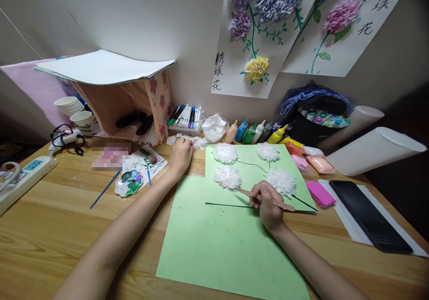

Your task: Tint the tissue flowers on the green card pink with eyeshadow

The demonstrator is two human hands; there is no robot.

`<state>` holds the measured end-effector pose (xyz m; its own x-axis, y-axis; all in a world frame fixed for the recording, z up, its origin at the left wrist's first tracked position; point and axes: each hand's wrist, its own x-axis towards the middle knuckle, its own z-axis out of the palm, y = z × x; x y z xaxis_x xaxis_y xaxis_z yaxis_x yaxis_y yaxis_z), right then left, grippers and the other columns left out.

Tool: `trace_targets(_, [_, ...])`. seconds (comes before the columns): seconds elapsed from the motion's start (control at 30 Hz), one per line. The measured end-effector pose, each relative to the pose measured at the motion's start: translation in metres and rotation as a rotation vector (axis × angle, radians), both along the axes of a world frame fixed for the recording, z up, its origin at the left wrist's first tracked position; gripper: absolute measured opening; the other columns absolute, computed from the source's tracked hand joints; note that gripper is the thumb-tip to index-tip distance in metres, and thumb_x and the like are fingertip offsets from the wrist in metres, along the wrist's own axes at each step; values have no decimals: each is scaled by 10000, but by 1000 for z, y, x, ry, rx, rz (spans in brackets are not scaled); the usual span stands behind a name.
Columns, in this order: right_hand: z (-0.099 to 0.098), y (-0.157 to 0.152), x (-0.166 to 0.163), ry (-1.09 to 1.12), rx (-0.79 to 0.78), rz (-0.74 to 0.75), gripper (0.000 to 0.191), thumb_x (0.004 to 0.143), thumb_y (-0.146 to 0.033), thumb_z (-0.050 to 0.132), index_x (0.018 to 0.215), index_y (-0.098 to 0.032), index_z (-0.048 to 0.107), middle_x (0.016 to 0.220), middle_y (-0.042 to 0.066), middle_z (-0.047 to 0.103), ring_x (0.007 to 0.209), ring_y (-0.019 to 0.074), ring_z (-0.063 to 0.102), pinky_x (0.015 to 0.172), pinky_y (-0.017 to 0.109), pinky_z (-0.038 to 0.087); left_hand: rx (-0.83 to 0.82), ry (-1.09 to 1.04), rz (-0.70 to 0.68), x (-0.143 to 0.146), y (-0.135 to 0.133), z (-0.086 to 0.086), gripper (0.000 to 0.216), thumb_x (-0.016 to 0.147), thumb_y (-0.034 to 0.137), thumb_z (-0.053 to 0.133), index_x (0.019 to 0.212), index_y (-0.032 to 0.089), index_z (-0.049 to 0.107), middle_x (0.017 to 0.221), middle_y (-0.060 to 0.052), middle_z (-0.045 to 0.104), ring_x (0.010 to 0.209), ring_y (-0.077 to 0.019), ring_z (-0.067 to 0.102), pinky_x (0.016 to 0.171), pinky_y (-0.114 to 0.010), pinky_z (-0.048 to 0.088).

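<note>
My right hand grips a flat wooden craft stick. The stick's left tip reaches the lower edge of a fluffy white paper flower that has a faint pink patch. Several such flowers sit on a light green sheet, joined by thin black drawn stems. My left hand is at the back of the table by white paper scraps, its fingers curled down and together. What lies under those fingertips is hidden. A larger green sheet lies partly beneath the first.
Paint bottles, a bowl of white paper and a marker box line the wall. To the left are a paint palette, brushes and a power strip. A black phone and pink clay packet lie right.
</note>
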<state>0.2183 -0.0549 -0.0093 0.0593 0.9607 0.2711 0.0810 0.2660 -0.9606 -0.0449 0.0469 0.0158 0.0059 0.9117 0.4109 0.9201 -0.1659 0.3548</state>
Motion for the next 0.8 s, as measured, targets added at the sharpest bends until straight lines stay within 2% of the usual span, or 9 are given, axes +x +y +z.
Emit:
trace_targets(0.1, [0,0,0,0,0,0,393,934,-396,401,605,-209,511,441,-24,492,378,121,413,381,258,317,25,-283,-11,-1,-9,8,120,874,209,468,855,171,580,903,-64,621,856,-182,573,788,-299,434])
trace_targets(0.2, [-1,-1,-1,3,15,4,390,940,-382,397,609,-208,510,448,-26,490,386,119,412,386,256,315,-38,-536,-22,3,-28,18,142,863,284,508,868,176,600,890,-39,656,818,-158,594,736,-269,445])
trace_targets(0.27, [-1,-1,-1,-3,30,11,390,945,-374,391,613,-207,507,455,-27,490,391,116,416,388,252,315,-131,-648,-78,11,-48,24,176,854,332,527,867,180,615,891,-40,668,806,-159,600,703,-269,451])
trace_targets(0.37, [1,-2,-2,-45,94,58,387,951,-367,376,623,-206,505,466,-28,494,400,111,424,396,247,322,-386,-754,-274,27,-80,25,193,841,349,554,827,174,635,830,-45,672,746,-155,604,671,-271,460])
trace_targets(0.43, [3,-3,-4,-117,146,107,383,953,-355,370,628,-205,505,482,-25,501,414,107,430,413,245,333,-531,-726,-420,37,-97,22,168,833,324,576,797,175,646,801,-29,674,739,-148,604,673,-263,455])
trace_targets(0.53, [7,-2,-8,-259,176,183,357,956,-316,374,639,-206,496,516,-24,503,447,103,450,448,239,353,-558,-575,-515,48,-108,13,122,830,275,586,800,184,661,807,-13,671,763,-147,595,694,-257,436])
trace_targets(0.67, [8,2,-13,-369,151,253,311,958,-296,386,674,-210,481,535,-32,491,475,102,465,490,235,372,-481,-387,-489,53,-107,6,108,838,257,578,815,190,659,810,-22,649,785,-165,573,685,-264,413])
trace_targets(0.8, [8,5,-14,-375,115,251,301,960,-306,398,689,-207,484,546,-34,510,491,97,485,514,228,381,-467,-341,-439,54,-103,7,96,843,247,569,808,195,642,817,-17,645,785,-169,568,677,-267,407])
